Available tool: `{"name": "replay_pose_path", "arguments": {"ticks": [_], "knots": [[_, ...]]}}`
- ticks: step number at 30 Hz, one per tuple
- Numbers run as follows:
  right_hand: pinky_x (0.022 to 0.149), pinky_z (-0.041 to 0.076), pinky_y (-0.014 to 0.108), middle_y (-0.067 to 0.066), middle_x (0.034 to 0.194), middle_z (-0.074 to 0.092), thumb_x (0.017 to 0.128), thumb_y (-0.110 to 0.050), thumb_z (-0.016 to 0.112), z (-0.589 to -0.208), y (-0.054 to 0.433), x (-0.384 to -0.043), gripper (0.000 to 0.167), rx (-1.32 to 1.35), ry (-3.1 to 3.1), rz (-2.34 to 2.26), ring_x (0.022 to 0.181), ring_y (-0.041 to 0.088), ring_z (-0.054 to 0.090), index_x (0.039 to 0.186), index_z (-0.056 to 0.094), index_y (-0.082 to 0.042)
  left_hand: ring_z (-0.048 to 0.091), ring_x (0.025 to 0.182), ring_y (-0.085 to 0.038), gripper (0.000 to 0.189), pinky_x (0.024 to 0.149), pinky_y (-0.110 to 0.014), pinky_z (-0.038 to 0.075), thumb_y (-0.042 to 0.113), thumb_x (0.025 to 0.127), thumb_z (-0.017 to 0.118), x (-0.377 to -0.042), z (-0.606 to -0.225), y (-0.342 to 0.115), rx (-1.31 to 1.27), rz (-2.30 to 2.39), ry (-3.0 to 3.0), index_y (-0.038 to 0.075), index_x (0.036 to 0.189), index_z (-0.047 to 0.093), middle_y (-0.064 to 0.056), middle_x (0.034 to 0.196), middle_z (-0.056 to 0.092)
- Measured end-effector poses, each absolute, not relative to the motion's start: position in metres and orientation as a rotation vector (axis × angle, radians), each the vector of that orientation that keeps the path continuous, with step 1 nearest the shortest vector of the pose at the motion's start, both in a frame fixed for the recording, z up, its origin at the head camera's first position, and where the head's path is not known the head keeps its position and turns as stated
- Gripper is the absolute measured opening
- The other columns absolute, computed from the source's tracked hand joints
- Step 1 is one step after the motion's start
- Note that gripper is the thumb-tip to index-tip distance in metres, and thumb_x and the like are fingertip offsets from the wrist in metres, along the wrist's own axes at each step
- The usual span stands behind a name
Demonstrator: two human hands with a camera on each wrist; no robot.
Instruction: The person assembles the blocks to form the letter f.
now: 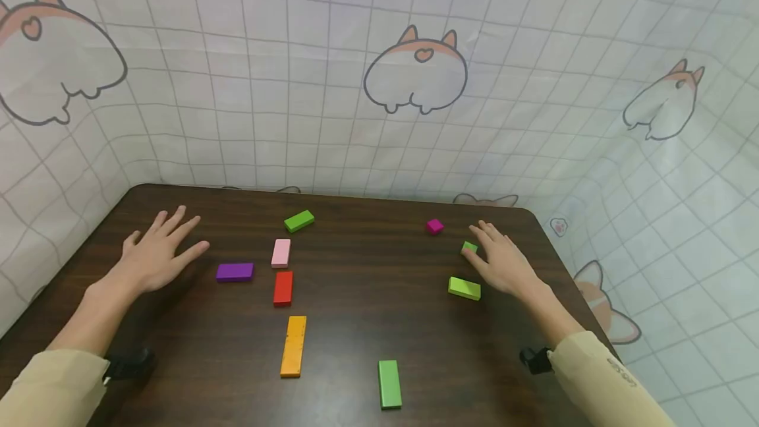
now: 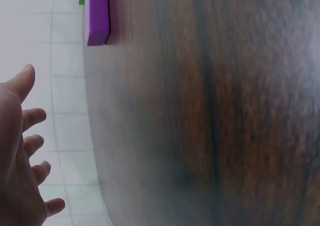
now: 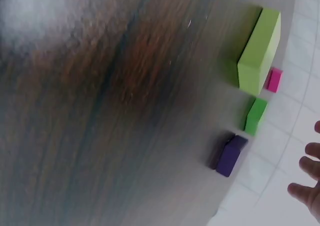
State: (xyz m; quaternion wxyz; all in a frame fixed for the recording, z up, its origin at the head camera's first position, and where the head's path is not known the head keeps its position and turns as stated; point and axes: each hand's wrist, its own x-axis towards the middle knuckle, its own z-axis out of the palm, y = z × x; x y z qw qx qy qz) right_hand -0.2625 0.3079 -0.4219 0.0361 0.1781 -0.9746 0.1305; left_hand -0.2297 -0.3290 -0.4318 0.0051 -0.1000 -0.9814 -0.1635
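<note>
My left hand [image 1: 157, 252] is held over the left side of the table with its fingers spread, holding nothing. Just right of its thumb lies a purple block [image 1: 234, 273]. My right hand [image 1: 503, 263], also empty with fingers extended, hovers at the right side. Its thumb overlaps a small green block [image 1: 470, 248] in the head view. A lime block [image 1: 464, 288] lies nearer, and a magenta block [image 1: 435, 226] farther back. The right wrist view shows a dark purple block [image 3: 228, 158] too, which the right hand hides in the head view.
Left of the middle, a green block [image 1: 299, 221], a pink block [image 1: 281, 254], a red block [image 1: 283, 288] and an orange block [image 1: 293, 346] run from back to front. Another green block [image 1: 389, 384] lies near the front. A gridded curtain [image 1: 332, 137] surrounds the dark table [image 1: 356, 269].
</note>
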Motion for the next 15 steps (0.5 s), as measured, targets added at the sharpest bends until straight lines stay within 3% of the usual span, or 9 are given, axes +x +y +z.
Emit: {"name": "replay_pose_path", "arguments": {"ticks": [7, 15], "knots": [[0.112, 0.034, 0.06, 0.023, 0.157, 0.041, 0.106, -0.034, 0.057, -0.428, 0.288, -0.251, 0.056, 0.598, -2.901, 0.504, 0.144, 0.043, 0.037, 0.149, 0.048, 0.0, 0.014, 0.15, -0.05, 0.073, 0.1, -0.081, 0.013, 0.054, 0.106, 0.047, -0.231, -0.43, -0.32, -0.405, -0.502, -2.982, 0.004, 0.157, 0.038, -0.024, 0.167, 0.017], [0.096, 0.05, 0.053, 0.015, 0.134, 0.063, 0.102, -0.025, 0.066, -0.421, 0.26, -0.236, 0.038, 0.688, -2.783, 0.572, 0.124, 0.034, 0.058, 0.132, 0.064, -0.003, 0.029, 0.143, -0.051, 0.065, 0.099, -0.078, 0.02, 0.049, 0.103, 0.058, -0.232, -0.423, -0.292, -0.539, -0.539, -2.868, 0.006, 0.151, 0.049, -0.026, 0.16, 0.033]]}}
